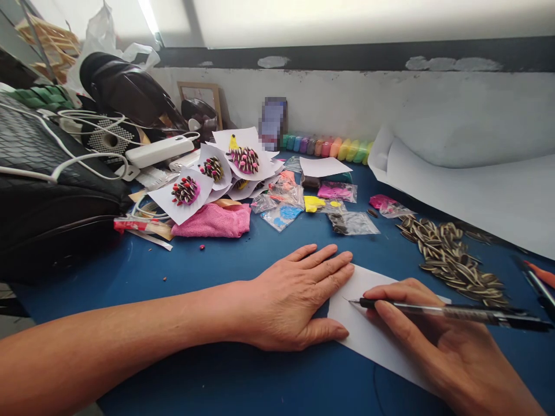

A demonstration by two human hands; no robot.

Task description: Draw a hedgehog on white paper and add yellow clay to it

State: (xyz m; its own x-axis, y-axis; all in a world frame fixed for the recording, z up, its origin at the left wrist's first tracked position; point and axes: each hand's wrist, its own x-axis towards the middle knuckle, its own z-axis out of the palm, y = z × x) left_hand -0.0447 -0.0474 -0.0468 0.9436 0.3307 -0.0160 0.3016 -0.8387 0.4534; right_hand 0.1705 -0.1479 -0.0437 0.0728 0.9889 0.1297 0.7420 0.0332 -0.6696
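A sheet of white paper (pixel 368 338) lies on the blue tabletop in front of me. My left hand (pixel 303 294) rests flat at its left edge, fingers stretched out, the fingertips and thumb touching the paper. Between the thumb and fingers of my right hand (pixel 442 341) is a black pen (pixel 429 309) with a clear barrel. Its tip points left and is at the paper, close to a short faint mark. The right hand and forearm cover the lower right part of the sheet.
A heap of striped sunflower seeds (pixel 459 266) lies to the right. Small bags of coloured clay (pixel 281 215) sit beyond my hands. Seed-studded clay figures (pixel 186 190) on paper and a pink cloth (pixel 214 221) are at the left, beside a black bag (pixel 56 202). A large white sheet (pixel 468 179) stands back right.
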